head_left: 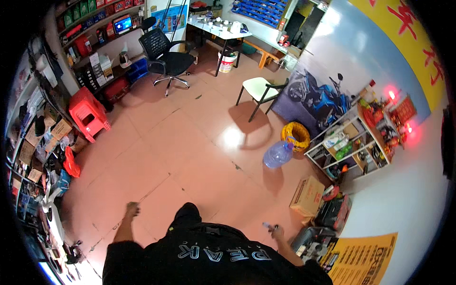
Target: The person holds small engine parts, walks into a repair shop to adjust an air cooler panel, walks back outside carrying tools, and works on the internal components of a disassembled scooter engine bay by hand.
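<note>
My left hand [133,209] hangs low over the tiled floor, its fingers loosely bent and a little apart, with nothing visible in them. On the other side of my body, my right hand [276,232] is closed around a small, pale, narrow object [266,224] that juts out past the fingers. What kind of object it is cannot be made out. The right hand is nearest to a cardboard box [308,195] by the wall, without touching it. One dark shoe [190,210] shows in front of my black shirt.
A clear water jug [278,155] stands beside yellow-wrapped tires [295,136]. Further off are a pale-seated chair [260,89], a black office chair [166,59] and a table [218,31]. Red stools [89,114] and crowded shelves line the left; a rack [354,137] stands right.
</note>
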Demonstrator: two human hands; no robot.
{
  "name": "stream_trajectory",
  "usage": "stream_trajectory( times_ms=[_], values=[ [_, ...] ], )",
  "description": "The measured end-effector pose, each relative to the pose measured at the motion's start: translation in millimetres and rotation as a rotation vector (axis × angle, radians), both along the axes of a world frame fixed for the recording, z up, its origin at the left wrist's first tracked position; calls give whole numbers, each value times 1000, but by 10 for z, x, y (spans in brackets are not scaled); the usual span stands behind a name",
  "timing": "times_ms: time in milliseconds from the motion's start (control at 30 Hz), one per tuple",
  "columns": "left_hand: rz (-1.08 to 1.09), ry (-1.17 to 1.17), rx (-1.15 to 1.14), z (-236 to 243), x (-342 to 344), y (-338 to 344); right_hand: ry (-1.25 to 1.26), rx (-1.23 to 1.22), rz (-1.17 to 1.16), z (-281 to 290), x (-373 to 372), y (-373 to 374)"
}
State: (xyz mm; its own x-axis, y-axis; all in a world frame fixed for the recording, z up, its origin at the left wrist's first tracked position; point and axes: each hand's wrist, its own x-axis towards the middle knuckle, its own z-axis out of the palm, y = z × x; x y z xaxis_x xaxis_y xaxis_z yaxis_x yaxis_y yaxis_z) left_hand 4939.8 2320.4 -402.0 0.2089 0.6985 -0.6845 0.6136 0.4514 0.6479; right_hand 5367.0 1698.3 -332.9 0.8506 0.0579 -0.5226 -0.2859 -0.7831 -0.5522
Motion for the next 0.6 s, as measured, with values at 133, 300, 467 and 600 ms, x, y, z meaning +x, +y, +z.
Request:
stream_trajectory(
  times_ms=[133, 300, 467, 600],
  values=[
    [634, -176, 92, -17, -1096, 462, -118, 90, 78, 176, 1804, 1265],
    [616, 39, -289, -83, 22, 629, 128, 77, 36, 129, 2548, 2551],
    [-1, -34, -229, 108, 2868, 2324, 170, -37, 341, -296, 2884, 3369],
    [-252, -202, 124, 896, 5188, 3574, -30, -19, 581, -527, 3429, 3719]
  ],
)
